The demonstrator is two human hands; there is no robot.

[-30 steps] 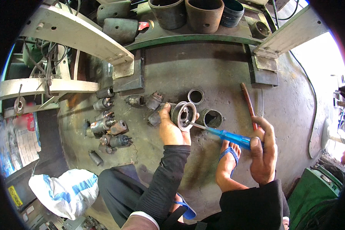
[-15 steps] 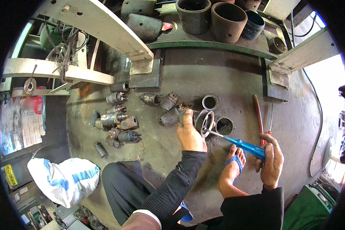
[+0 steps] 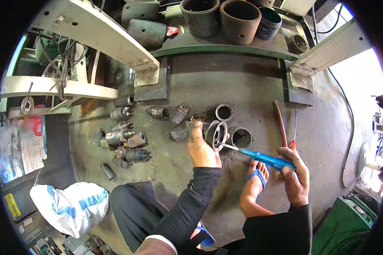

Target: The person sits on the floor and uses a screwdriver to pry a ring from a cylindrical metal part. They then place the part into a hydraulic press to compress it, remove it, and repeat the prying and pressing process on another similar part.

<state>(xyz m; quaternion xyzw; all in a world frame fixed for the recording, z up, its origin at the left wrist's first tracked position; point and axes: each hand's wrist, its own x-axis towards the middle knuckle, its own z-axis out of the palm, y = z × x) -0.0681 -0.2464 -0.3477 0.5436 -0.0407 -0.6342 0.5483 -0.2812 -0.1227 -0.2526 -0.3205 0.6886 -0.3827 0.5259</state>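
In the head view, the left hand's (image 3: pixel 203 151) fingers grip a grooved pulley (image 3: pixel 210 135) over the floor (image 3: pixel 191 85), short of the shelf's (image 3: pixel 225 52) edge; the right hand (image 3: pixel 297 178) holds a blue screwdriver (image 3: pixel 268 160) to its open face. Working there seems to call for steadiness. Tip contact is unclear; some left fingers are hidden.

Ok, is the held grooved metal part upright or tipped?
Tipped: the grooved metal part has its open face toward the blue screwdriver.
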